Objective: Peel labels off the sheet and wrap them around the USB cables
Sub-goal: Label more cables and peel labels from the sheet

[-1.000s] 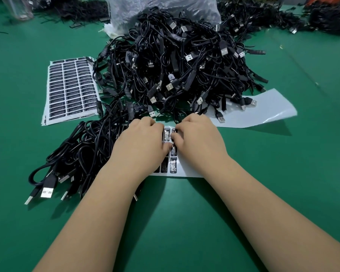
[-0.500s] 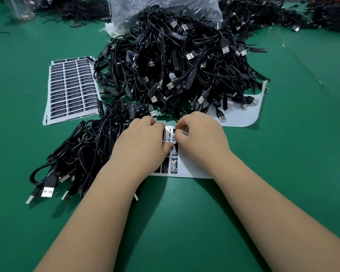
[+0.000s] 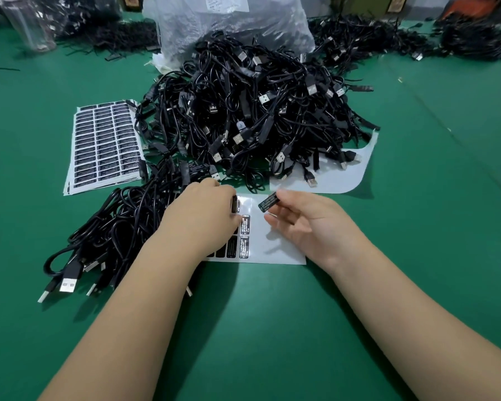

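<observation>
At twelve o'clock from my right hand (image 3: 307, 224), pinching the label (image 3: 268, 201), lie the USB cables (image 3: 261, 111); my left hand (image 3: 206, 218) presses the sheet (image 3: 281, 250).

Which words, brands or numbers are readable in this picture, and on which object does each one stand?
"LED CONTROLLER": peeled label pinched in the right hand; smaller lines blurred.
"LED CONTROLLER": label on the near sheet; its small print is unreadable.
Full label sheets at the left: too small to read.
Label on the plastic bag: blurred.
</observation>
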